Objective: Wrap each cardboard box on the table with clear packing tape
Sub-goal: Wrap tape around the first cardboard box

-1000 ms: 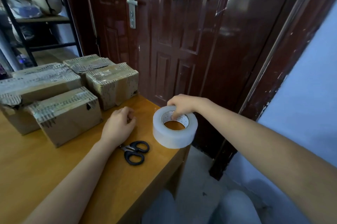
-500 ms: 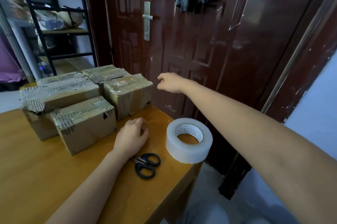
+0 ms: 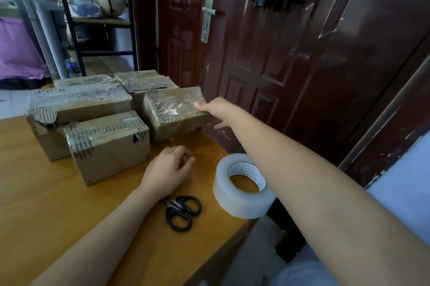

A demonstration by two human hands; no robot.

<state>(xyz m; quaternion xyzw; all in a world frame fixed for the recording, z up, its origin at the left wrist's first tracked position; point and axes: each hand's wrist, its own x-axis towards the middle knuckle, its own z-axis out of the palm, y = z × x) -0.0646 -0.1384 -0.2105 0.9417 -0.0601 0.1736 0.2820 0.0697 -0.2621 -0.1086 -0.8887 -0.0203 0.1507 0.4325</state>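
A: Starting at the left, what is on the wooden table [image 3: 35, 204]?

B: Four cardboard boxes in a cluster. A long box [image 3: 76, 108] is farthest left, a small box [image 3: 109, 146] stands in front of it, a rear box [image 3: 145, 80] sits behind, and a tape-covered box [image 3: 173, 113] is at the right of the group.

A: And the hands?

B: The left hand [image 3: 166, 169] rests on the table just right of the small box, fingers loosely curled, holding nothing. Black scissors [image 3: 182, 212] lie beside its wrist.

A: Further right?

B: The tape roll [image 3: 243, 189] lies flat near the table's right edge, untouched. Above it the right arm reaches to the tape-covered box; the right hand [image 3: 217, 110] grips its upper right corner, thumb on top, fingers down the side.
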